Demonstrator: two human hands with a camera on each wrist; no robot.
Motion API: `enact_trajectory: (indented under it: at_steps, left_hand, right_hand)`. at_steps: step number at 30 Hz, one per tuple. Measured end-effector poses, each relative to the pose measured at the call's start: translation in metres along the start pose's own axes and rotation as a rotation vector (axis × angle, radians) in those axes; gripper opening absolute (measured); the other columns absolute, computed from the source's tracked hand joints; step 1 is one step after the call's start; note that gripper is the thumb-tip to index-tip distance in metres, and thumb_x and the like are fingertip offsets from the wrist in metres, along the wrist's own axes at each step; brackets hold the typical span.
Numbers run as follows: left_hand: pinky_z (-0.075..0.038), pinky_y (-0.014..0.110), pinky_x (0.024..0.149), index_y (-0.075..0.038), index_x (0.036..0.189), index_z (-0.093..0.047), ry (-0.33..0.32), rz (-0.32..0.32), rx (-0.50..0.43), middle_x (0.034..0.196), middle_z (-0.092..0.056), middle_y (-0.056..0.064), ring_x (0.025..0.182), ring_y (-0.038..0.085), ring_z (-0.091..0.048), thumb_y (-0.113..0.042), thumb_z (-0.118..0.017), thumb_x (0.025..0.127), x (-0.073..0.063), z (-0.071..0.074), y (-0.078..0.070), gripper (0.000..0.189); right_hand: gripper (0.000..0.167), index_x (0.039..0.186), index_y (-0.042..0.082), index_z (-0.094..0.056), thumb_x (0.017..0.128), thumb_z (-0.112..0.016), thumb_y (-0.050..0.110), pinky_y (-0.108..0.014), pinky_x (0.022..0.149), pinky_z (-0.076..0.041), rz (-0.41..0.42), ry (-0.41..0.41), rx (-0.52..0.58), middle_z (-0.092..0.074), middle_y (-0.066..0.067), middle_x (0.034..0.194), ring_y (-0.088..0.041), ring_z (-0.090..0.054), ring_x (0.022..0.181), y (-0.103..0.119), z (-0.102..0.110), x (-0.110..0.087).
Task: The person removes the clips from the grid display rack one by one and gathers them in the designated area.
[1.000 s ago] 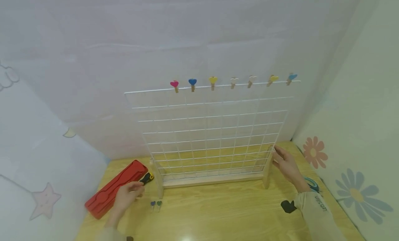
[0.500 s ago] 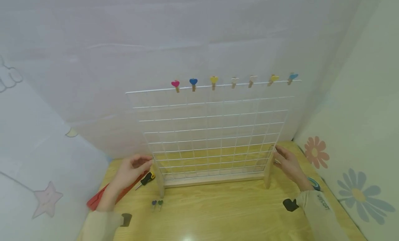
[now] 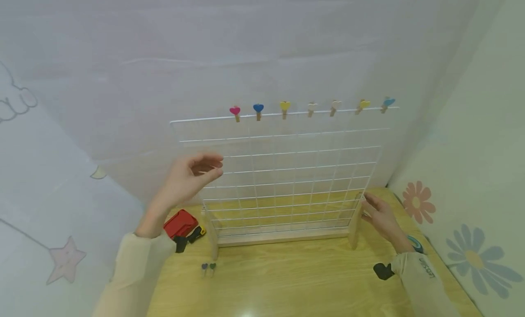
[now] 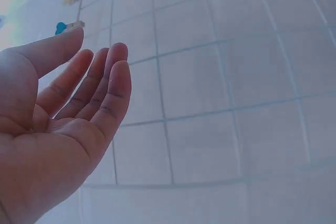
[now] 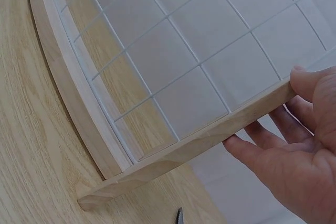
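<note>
A white wire grid panel (image 3: 293, 171) stands upright in a wooden base (image 3: 283, 237). Along its top wire sit several heart clothespins (image 3: 258, 109) in pink, blue, yellow, white and light blue. My left hand (image 3: 186, 178) is raised before the grid's left side, fingers loosely bent and holding nothing; the left wrist view shows the bare palm (image 4: 58, 145). At the base's right end, my right hand (image 5: 294, 150) holds the top of the wooden side post (image 5: 199, 140) between thumb and fingers. Two small heart clips, purple (image 3: 204, 266) and green (image 3: 213, 266), lie on the table at front left.
A red tray (image 3: 180, 222) lies left of the base, partly hidden by my left arm, with a black-and-yellow screwdriver (image 3: 197, 234) beside it. Teal-handled scissors (image 3: 416, 244) lie behind my right wrist. Patterned walls close in the table (image 3: 262, 280) at the back and sides.
My left hand has left the screwdriver by the red tray and risen past the left post to the front of the grid. The right hand stays on its post.
</note>
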State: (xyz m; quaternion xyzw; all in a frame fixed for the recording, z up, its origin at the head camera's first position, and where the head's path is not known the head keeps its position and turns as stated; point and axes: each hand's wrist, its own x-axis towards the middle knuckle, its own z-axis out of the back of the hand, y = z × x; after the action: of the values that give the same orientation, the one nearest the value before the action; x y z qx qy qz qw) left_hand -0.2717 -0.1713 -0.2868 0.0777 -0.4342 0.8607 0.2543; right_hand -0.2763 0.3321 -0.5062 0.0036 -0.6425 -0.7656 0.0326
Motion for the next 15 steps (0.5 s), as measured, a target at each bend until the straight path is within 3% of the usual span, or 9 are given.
enact_trajectory:
  at_steps: [4, 12, 15]
  left_hand:
    - [-0.052, 0.019, 0.076, -0.005, 0.116, -0.065, -0.044, -0.061, 0.006, 0.105, -0.068, 0.011, 0.090, 0.017, -0.066, -0.015, -0.068, 0.091, 0.020, 0.006, -0.023, 0.028]
    - [-0.052, 0.019, 0.079, -0.003, 0.114, -0.066, -0.153, -0.097, 0.022, 0.103, -0.068, 0.010, 0.088, 0.011, -0.065, -0.014, -0.069, 0.089, 0.049, 0.019, -0.055, 0.027]
    - [-0.052, 0.019, 0.078, -0.003, 0.112, -0.067, -0.204, -0.121, 0.035, 0.101, -0.069, 0.010, 0.085, 0.008, -0.065, -0.012, -0.070, 0.088, 0.059, 0.023, -0.065, 0.026]
  right_hand:
    - [0.066, 0.149, -0.009, -0.011, 0.104, -0.041, 0.029, -0.035, 0.096, -0.045, -0.002, 0.000, -0.004, -0.017, -0.032, 0.151, -0.031, -0.036, 0.130, 0.000, 0.000, -0.001]
    - [0.066, 0.149, -0.009, -0.012, 0.104, -0.040, 0.029, -0.031, 0.095, -0.047, 0.011, 0.005, -0.018, -0.018, -0.032, 0.151, -0.030, -0.036, 0.130, 0.000, 0.001, -0.001]
    - [0.065, 0.148, -0.010, -0.013, 0.104, -0.040, 0.030, -0.030, 0.094, -0.047, 0.027, 0.002, -0.017, -0.019, -0.033, 0.150, -0.015, -0.044, 0.123, -0.001, 0.001, -0.001]
